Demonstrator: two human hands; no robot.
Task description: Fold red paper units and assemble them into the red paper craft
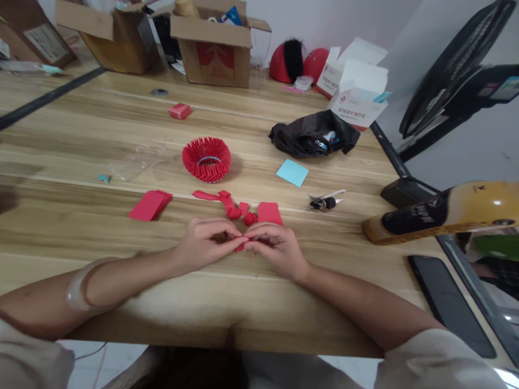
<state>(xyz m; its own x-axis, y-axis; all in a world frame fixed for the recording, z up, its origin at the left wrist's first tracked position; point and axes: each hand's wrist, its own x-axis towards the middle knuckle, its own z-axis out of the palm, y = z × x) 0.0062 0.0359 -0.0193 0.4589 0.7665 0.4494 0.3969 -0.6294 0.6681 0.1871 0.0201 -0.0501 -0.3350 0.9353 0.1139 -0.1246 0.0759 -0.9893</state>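
Observation:
My left hand (211,242) and my right hand (278,246) meet over the table, their fingertips pinching a small folded piece of red paper (240,247) between them. Just beyond the hands lie several folded red paper pieces (230,208) and a small stack of red paper (270,212). A larger stack of red sheets (149,206) rests to the left. Farther back stands a round bowl (206,160) built of many folded red paper pieces, with a light blue band showing inside.
A blue paper sheet (292,172), a bunch of keys (324,202) and a black plastic bag (314,134) lie to the right. A bottle (438,213) and a phone (450,302) are by the right edge. Cardboard boxes (217,59) and sticky note boxes (357,111) stand behind.

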